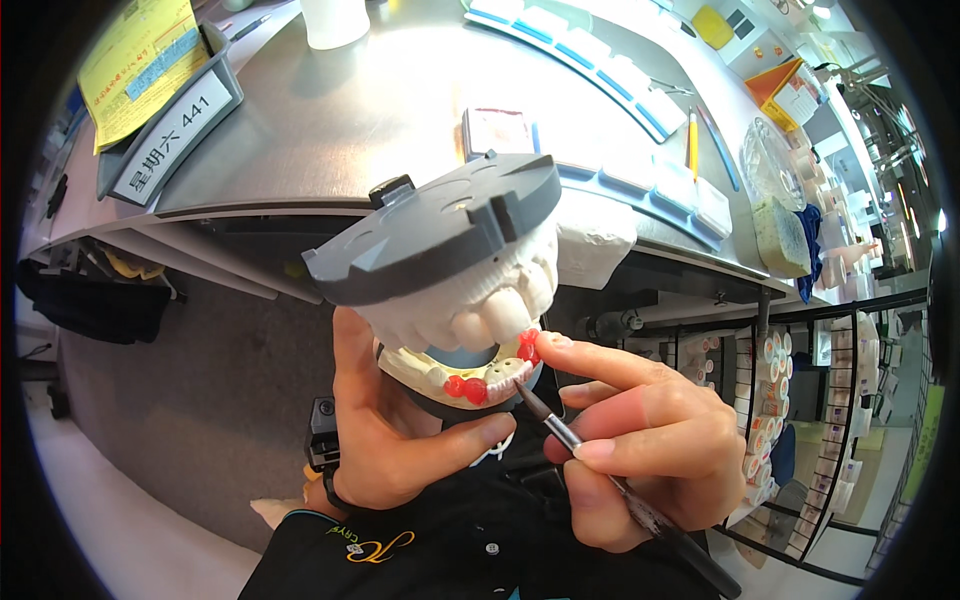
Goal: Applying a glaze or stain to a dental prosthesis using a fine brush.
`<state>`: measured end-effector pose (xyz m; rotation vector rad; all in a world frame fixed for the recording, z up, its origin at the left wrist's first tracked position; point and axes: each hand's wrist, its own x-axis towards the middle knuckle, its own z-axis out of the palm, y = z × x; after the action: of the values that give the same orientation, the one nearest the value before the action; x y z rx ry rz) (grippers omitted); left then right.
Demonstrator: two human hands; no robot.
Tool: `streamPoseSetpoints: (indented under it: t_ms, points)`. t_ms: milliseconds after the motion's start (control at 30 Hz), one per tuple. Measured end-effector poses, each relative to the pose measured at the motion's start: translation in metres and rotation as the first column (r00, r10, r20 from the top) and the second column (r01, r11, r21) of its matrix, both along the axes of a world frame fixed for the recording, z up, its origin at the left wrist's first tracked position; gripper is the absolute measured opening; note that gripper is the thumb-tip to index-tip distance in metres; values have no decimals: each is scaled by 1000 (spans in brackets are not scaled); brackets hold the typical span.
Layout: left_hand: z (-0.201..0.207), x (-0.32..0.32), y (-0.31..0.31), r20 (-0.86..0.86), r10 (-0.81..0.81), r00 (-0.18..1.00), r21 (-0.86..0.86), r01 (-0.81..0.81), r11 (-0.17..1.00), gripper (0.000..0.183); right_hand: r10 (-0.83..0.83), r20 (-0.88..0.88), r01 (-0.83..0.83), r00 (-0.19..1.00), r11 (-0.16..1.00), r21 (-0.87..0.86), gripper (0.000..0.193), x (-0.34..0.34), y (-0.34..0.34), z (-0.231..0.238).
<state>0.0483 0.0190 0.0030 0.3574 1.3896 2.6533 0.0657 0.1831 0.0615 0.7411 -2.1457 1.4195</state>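
Note:
My left hand (385, 445) grips a hinged dental model from below and the left, its thumb along the front of the lower part. The white upper cast (425, 312), on a dark grey mounting plate (430, 235), is tilted up above the lower cast (405, 368). Red tooth-shaped pieces (466, 389) sit on the lower arch, on both sides of a pale section. My right hand (655, 430) holds a slim brush (563, 432) with a dark pointed tip, which meets or nearly meets that section. Its index fingertip rests by the red piece at right.
A steel-topped bench (290, 120) spans the far side. On it stand a grey tray (225, 85) with yellow paper, a white cup (335, 22) and blue-and-white boxes (600, 65). A sponge (780, 238) lies at right, above a wire rack (850, 400) of jars.

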Motion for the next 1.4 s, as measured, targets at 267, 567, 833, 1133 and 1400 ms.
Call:
streamPoseSetpoints:
  t_ms: [267,567,833,1133,1400]
  points:
    - [-3,-1,-2,-49,-7,999,-30,6,1000,100,-13,-15,13,1000,999,-39,22,-1,-2,-4]
    - [-3,-7,0,-12,-56,998,64,57,996,101,30,11,-29,999,998,-50,26,-1,-2,-4]
    - [2,-7,-4,109,-122,987,173,102,980,102,24,31,-24,999,1000,1,31,-4,-3,-4]
    - [6,-14,-2,202,-167,965,276,108,955,98,-125,132,130,983,991,-30,35,-35,9,2]
    - [5,-20,-13,174,-89,981,208,52,977,97,-154,224,206,962,950,-234,7,-95,21,-12]
